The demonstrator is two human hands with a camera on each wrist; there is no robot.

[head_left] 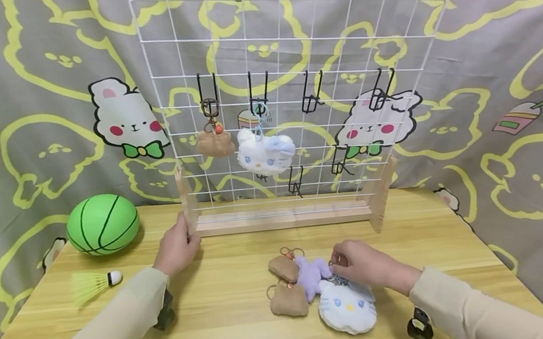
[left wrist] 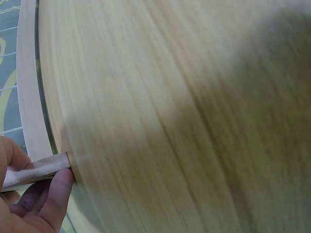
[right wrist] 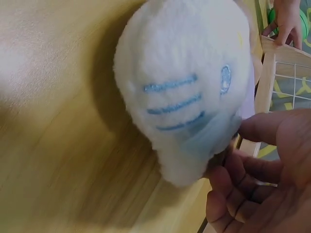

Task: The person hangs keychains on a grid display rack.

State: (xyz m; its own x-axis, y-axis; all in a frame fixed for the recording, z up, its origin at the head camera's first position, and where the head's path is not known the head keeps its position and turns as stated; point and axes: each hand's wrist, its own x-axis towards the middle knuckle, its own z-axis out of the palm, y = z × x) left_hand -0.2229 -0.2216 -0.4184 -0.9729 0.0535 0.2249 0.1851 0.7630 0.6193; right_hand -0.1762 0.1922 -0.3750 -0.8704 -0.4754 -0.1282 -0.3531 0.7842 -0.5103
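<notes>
Left hand (head_left: pixel 176 246) grips the left wooden foot (head_left: pixel 185 200) of the wire rack (head_left: pixel 283 219), thumb and fingers on opposite faces of its front end (left wrist view confirms). Right hand (head_left: pixel 364 262) is narrow, thumb and fingertips bent in at the top of the white cat plush (head_left: pixel 347 310), apparently pinching it by the ring end; the exact contact is hidden. That plush lies face up on the desk (head_left: pixel 240 326), in front of the rack, just beside the purple plush (head_left: pixel 311 277). Two brown plushes, one farther back (head_left: pixel 283 268) and one nearer (head_left: pixel 289 301), lie against the purple one's left side, rings showing. On the rack, a brown pouch-like plush (head_left: pixel 216 143) and a second white cat plush (head_left: pixel 266 156) hang from the two leftmost upper hooks; the other hooks look bare. Risks, as judged: the right hand works close to a purple limb, so a lift could drag the purple plush along or snag its ring. A pinch on fabric rather than ring might let the soft body slip. If the left hand pulls unevenly on one foot, the rack could swivel and set the hanging pieces swinging.
</notes>
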